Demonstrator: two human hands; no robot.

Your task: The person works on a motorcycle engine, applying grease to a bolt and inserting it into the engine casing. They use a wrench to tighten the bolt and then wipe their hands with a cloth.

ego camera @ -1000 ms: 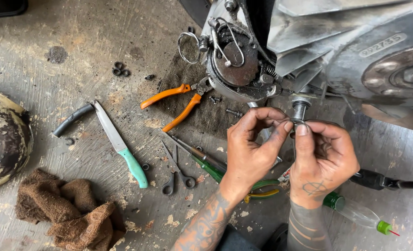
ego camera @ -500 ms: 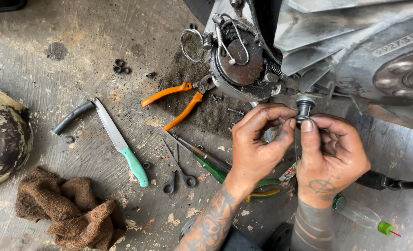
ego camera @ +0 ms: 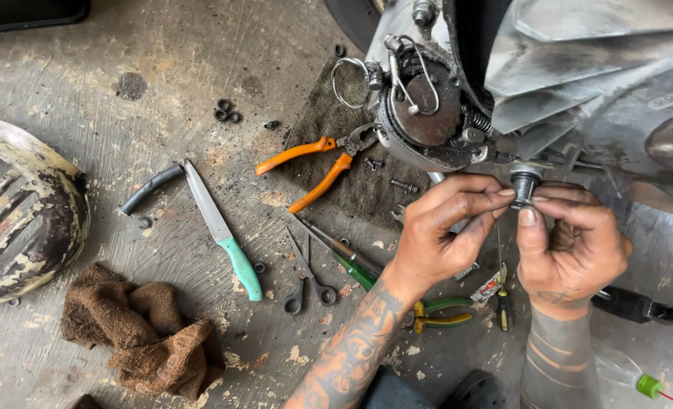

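Note:
Both of my hands meet at a small round metal fitting under the grimy engine assembly of a motorcycle. My left hand pinches the fitting from the left with thumb and fingers. From the right, my right hand grips the same fitting with fingertips curled around it. Dark grease covers the fingers. What sits below the fitting is hidden by the hands.
On the dirty concrete floor lie orange-handled pliers, a teal-handled knife, small scissors, screwdrivers, a brown rag, a black hose piece, loose bolts, a worn plastic cover and a green-capped bottle.
The view has shifted slightly, and my hands have moved a little right and down, staying on the fitting. The tools on the floor have not moved.

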